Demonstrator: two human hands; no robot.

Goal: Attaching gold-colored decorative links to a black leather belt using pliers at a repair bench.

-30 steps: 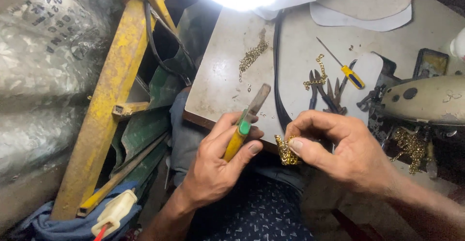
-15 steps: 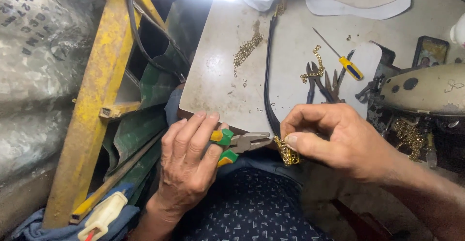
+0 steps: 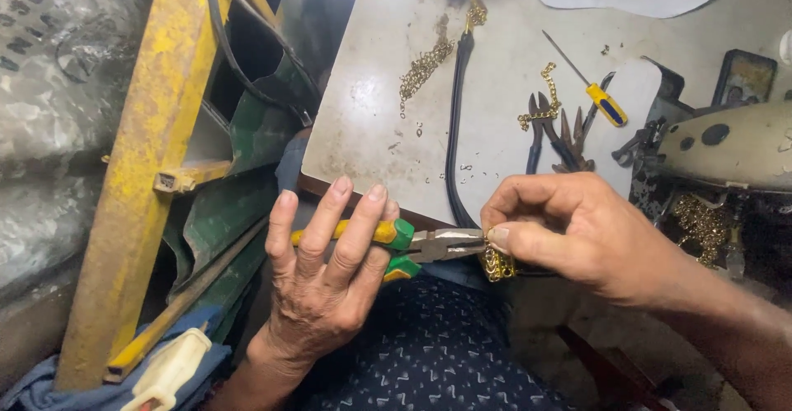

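Note:
My left hand (image 3: 326, 271) grips pliers (image 3: 412, 242) with yellow and green handles, held level with the jaws pointing right. The jaws meet a gold chain piece (image 3: 497, 262) pinched between the thumb and fingers of my right hand (image 3: 577, 233). Both hands hover over my lap, just off the near edge of a worn white work table (image 3: 371, 122). A black cord (image 3: 455, 130) runs down the table toward my right hand.
On the table lie a loose gold chain (image 3: 423, 66), a second short chain (image 3: 544, 97), a yellow-handled screwdriver (image 3: 596, 96) and dark pliers (image 3: 561, 134). A sewing machine (image 3: 726, 143) stands at the right with chain (image 3: 701, 225) below it. A yellow wooden frame (image 3: 140, 155) is at the left.
My left hand has turned the pliers from upright to level and brought their jaws onto the chain piece in my right hand. The view has shifted slightly closer.

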